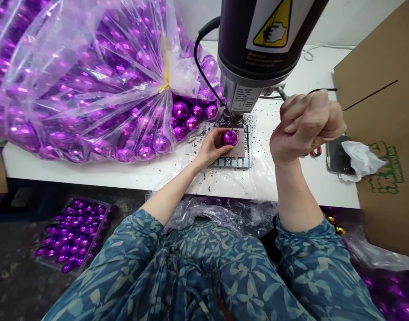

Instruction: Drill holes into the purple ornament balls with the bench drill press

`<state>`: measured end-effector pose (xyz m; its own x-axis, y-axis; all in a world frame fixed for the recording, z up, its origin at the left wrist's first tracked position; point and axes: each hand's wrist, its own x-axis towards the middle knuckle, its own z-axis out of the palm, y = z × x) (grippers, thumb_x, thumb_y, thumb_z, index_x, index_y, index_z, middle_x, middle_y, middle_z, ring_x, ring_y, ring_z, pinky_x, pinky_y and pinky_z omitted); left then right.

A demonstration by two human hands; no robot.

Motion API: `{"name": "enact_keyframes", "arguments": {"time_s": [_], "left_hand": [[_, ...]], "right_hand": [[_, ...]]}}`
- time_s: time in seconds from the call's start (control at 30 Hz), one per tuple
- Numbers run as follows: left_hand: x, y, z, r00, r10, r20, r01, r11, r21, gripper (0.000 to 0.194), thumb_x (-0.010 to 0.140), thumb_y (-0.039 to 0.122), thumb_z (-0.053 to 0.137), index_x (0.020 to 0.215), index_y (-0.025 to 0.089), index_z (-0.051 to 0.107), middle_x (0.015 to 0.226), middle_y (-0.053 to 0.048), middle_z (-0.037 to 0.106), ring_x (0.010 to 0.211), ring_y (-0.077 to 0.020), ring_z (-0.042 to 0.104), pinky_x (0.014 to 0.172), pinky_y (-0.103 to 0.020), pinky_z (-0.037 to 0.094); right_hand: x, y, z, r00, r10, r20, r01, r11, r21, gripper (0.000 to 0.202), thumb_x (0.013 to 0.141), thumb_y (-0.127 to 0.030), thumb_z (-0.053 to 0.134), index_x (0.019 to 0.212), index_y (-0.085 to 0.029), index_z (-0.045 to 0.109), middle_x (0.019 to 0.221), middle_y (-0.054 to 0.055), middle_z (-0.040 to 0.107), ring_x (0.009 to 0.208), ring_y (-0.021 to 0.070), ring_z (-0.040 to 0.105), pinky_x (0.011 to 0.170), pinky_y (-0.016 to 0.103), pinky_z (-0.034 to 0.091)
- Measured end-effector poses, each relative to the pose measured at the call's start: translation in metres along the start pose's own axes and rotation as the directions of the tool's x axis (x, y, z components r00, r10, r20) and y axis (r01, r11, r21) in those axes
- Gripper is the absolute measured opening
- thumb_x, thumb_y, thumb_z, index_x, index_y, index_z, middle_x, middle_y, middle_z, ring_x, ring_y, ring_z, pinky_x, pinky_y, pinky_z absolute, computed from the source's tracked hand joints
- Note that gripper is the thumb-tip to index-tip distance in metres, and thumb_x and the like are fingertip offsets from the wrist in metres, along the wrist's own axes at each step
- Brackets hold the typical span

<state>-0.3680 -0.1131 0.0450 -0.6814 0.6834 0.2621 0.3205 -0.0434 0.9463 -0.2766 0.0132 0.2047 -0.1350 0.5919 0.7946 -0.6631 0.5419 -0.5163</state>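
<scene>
Under the drill press (258,53), a shiny purple faceted ball (230,137) rests on a small brown board (237,150) over the grey metal base (248,154). My left hand (214,146) holds that ball from its left side, between thumb and fingers. The drill tip meets or nearly meets the top of the ball. My right hand (306,127) is raised to the right of the machine, its fingers wrapped round the end of the press's lever (282,92); the grip itself is mostly hidden by the fingers.
A large clear bag (91,89) of purple balls covers the table's left, with loose balls beside it. Dark shavings surround the base. A phone (338,156), crumpled tissue (363,160) and cardboard box (385,111) are at right. A tray of balls (74,232) sits lower left.
</scene>
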Motion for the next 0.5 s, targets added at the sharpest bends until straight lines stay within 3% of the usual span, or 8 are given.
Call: {"name": "enact_keyframes", "arguments": {"time_s": [0.27, 0.43, 0.5], "left_hand": [[0.0, 0.0, -0.001, 1.0, 0.0, -0.014, 0.0, 1.0, 0.017, 0.056, 0.083, 0.035, 0.091, 0.131, 0.022, 0.065, 0.133, -0.013, 0.071, 0.131, -0.0296, 0.066, 0.117, -0.049, 0.052], [0.002, -0.008, -0.002, 1.0, 0.001, -0.027, -0.002, 1.0, -0.019, 0.058, 0.082, 0.043, 0.092, 0.128, 0.023, 0.065, 0.131, -0.011, 0.072, 0.124, -0.0275, 0.07, 0.113, -0.047, 0.056], [0.002, -0.01, -0.005, 0.997, 0.0, -0.073, 0.0, 1.0, 0.006, 0.058, 0.081, 0.046, 0.093, 0.127, 0.024, 0.065, 0.129, -0.009, 0.073, 0.125, -0.0275, 0.07, 0.113, -0.047, 0.057]], "right_hand": [[-0.009, 0.014, 0.003, 0.993, -0.102, -0.065, 0.107, 0.991, 0.078, 0.077, 0.091, -0.051, 0.067, 0.052, -0.017, 0.01, 0.041, -0.004, 0.012, 0.04, 0.0042, 0.015, 0.048, 0.032, 0.018], [0.031, 0.006, 0.023, 0.994, -0.049, -0.101, 0.061, 0.99, 0.126, 0.059, 0.091, -0.051, 0.069, 0.056, -0.022, 0.031, 0.046, -0.007, 0.02, 0.038, 0.0025, 0.025, 0.045, 0.028, 0.013], [0.051, 0.008, 0.028, 0.996, 0.048, -0.071, -0.039, 0.992, 0.119, 0.054, 0.102, -0.037, 0.051, 0.056, -0.025, 0.024, 0.045, -0.007, 0.014, 0.036, 0.0009, 0.017, 0.045, 0.029, 0.008]]}}
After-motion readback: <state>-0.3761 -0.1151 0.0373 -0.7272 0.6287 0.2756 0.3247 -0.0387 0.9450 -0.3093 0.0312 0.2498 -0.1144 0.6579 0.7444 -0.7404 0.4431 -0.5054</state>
